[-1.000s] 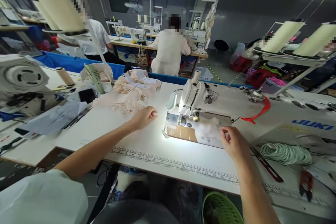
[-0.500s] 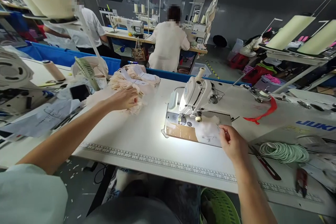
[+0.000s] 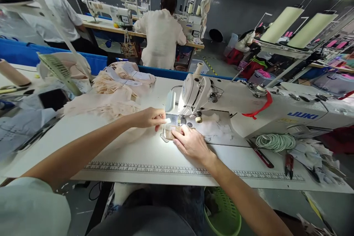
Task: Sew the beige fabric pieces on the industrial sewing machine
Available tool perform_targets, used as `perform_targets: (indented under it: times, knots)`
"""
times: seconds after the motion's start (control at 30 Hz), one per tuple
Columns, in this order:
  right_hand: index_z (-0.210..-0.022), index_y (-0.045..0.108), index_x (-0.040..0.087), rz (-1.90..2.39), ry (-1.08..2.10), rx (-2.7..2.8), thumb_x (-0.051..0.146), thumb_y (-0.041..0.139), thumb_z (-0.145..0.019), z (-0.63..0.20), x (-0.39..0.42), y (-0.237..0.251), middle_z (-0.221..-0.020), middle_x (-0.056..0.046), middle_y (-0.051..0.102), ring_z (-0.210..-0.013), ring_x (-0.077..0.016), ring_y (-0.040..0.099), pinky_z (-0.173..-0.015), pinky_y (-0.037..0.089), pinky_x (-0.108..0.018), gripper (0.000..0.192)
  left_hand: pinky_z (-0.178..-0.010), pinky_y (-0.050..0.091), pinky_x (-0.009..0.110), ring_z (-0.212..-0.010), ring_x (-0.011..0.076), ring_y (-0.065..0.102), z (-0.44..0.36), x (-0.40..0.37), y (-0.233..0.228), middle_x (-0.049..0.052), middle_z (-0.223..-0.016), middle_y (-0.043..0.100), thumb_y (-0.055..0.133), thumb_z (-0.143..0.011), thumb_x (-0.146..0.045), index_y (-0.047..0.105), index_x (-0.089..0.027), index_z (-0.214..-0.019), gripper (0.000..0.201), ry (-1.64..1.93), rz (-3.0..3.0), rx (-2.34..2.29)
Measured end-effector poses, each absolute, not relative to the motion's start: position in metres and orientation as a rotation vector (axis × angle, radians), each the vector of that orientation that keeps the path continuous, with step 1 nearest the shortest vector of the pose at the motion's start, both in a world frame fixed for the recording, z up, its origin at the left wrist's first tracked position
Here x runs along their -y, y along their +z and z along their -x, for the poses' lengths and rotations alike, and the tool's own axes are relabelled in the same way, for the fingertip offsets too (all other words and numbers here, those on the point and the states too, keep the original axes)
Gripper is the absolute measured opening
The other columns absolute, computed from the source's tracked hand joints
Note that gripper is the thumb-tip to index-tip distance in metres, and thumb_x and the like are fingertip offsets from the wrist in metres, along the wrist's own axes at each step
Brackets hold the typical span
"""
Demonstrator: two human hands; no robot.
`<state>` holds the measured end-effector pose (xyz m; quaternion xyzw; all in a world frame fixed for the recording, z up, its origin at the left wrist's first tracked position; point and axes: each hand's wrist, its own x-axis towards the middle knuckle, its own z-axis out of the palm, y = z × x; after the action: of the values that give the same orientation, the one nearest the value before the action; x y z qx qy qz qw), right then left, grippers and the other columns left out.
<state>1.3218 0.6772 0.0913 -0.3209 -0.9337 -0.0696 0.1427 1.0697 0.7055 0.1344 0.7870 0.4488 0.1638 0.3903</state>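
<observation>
Left hand (image 3: pixel 151 117) pinching a small white fabric piece (image 3: pixel 167 120) between thumb and fingertips, just left of the needle area of the JUKI sewing machine (image 3: pixel 199 96) at mid-table. Right hand (image 3: pixel 190 143) flat, fingers loosely spread, pressing a small tan piece (image 3: pixel 168 132) on the lit needle plate; nothing gripped. Peach fabric pile (image 3: pixel 110 96) toward the table's (image 3: pixel 138 155) far left edge, coiled white elastic (image 3: pixel 275 141) and snips (image 3: pixel 289 164) toward the right end.

Coiled pale cord (image 3: pixel 275 141), red-handled snips (image 3: pixel 289 163), green basket (image 3: pixel 224 221) under the table (image 3: pixel 132 155).
</observation>
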Motion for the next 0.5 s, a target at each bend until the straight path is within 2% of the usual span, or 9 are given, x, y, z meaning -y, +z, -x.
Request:
perform_targets:
  times: [0.17, 0.37, 0.5]
  knots:
    - [-0.103, 0.067, 0.019, 0.909, -0.261, 2.660, 0.032, 0.042, -0.103, -1.325, -0.676, 0.088, -0.089, -0.006, 0.057, -0.073, -0.0174, 0.045, -0.067, 0.031, -0.032, 0.028, -0.054, 0.036, 0.026, -0.055, 0.0132, 0.052, -1.099, -0.714, 0.118, 0.000, -0.061, 0.065, 0.055, -0.081, -0.046, 0.060, -0.019, -0.070, 0.030, 0.482, -1.981, -1.132]
    - [-0.120, 0.066, 0.019, 0.901, -0.244, 2.656, 0.033, 0.041, -0.103, -1.327, -0.676, 0.086, -0.091, -0.007, 0.059, -0.075, -0.0181, 0.047, -0.069, 0.033, -0.032, 0.033, -0.062, 0.039, 0.027, -0.068, 0.0170, 0.060, -1.110, -0.714, 0.108, -0.001, -0.072, 0.069, 0.056, -0.077, -0.037, 0.064, -0.020, -0.074, 0.019, 0.395, -2.002, -1.443]
    - [-0.123, 0.065, 0.017, 0.880, -0.260, 2.645, 0.032, 0.040, -0.104, -1.327, -0.678, 0.085, -0.091, -0.007, 0.060, -0.076, -0.0184, 0.048, -0.069, 0.034, -0.032, 0.034, -0.063, 0.038, 0.026, -0.070, 0.0169, 0.061, -1.111, -0.714, 0.109, -0.003, -0.076, 0.071, 0.054, -0.078, -0.037, 0.065, -0.022, -0.079, 0.019, 0.310, -2.050, -1.487]
